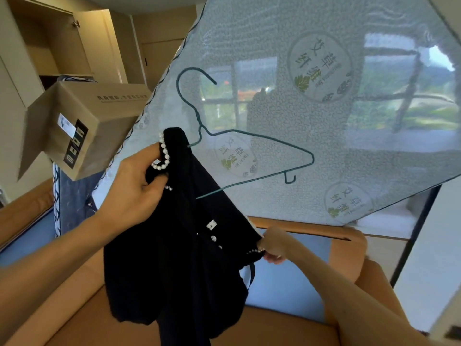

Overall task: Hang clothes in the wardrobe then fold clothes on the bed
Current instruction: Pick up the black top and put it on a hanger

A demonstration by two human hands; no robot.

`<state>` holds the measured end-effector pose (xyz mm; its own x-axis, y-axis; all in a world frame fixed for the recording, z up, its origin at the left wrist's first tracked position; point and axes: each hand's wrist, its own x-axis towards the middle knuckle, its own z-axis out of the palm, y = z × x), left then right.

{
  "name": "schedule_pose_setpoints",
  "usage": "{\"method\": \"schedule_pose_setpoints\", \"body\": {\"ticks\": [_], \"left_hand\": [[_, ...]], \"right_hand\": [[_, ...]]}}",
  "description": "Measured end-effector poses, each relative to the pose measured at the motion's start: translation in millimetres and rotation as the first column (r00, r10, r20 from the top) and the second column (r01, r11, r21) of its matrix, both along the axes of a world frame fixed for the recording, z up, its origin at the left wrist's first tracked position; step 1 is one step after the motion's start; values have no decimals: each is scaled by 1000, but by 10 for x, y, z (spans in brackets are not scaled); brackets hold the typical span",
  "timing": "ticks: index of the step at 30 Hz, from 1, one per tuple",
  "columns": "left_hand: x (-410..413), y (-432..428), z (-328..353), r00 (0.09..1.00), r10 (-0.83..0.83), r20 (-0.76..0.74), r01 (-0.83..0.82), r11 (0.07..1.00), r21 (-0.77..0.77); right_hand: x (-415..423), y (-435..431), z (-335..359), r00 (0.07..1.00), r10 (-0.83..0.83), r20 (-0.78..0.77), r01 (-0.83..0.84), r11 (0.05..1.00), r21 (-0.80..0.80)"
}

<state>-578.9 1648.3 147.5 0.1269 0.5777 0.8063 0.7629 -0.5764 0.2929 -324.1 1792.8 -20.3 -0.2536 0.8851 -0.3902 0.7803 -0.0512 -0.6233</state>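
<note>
I read this as the hanging half of the job, at the point of threading the hanger (198, 120) into the black top (174, 258) — nothing is on the wardrobe (50, 46) rail yet, as far as I can see. One end of the green wire hanger is already tucked inside the garment near its upper edge; the other shoulder and the hook stand free in the air in front of a plastic-wrapped mattress (324, 146) that leans upright.

My hands are well apart, both clamped on the cloth. The left hand (134, 188) grips the top edge by the pearl trim (163, 156), holding the piece up. The right hand (274, 245) pinches a lower pearl-edged corner and draws it sideways.

Next, I judge, the free shoulder of the hanger must go under the cloth that the right hand holds — then the hook can be carried to the wardrobe at the left.

The top is dark, soft and limp, with pale buttons down the front and a small white label showing.
</note>
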Motion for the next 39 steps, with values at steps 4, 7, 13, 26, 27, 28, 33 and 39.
{"method": "schedule_pose_setpoints", "body": {"ticks": [4,7,13,26,27,28,33,39], "left_hand": [[-184,21,-92,999,44,-29,-43,999,10],[-357,16,-179,998,45,-35,-47,997,-56],[-512,-67,-312,998,38,-46,-40,998,-47],[-721,-106,-410,967,148,208,-103,972,-210],[-746,-97,-422,965,164,207,-117,968,-221],[-779,-82,-435,962,178,205,-131,966,-223],[-600,-107,-403,965,122,234,-76,978,-196],[-553,-110,-535,990,64,126,-37,978,-203]], "right_hand": [[33,36,40,738,-310,-599,144,940,-310],[51,47,137,332,-471,-818,92,879,-468],[117,-131,608,273,-430,-860,107,902,-418],[391,-324,433,833,375,-408,-124,844,521],[394,-366,402,815,462,-350,-185,780,597],[390,-423,391,810,515,-279,-241,727,643],[285,-458,189,898,440,14,-410,825,388],[177,-334,36,946,324,27,-320,913,252]]}}
